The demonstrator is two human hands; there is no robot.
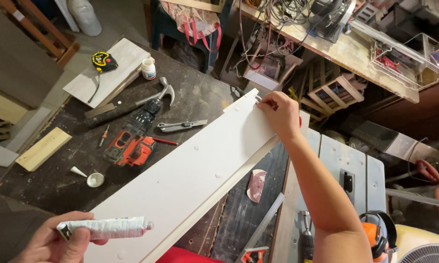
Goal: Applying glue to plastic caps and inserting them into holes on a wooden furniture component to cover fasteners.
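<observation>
Gripping a glue tube (105,228), left hand (58,241); right hand (279,114), arm outstretched, pinching white panel's (190,180) far end.

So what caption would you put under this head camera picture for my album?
Left hand holds a rolled-up glue tube while right hand pinches the far end of a long white board.

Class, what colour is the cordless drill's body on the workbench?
Orange-red and black cordless drill, seen in the head view.

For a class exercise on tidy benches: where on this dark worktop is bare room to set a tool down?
Bare worktop lies between the wooden block, the small white cap and the white board. It is crowded around the drill, hammer and utility knife.
</observation>
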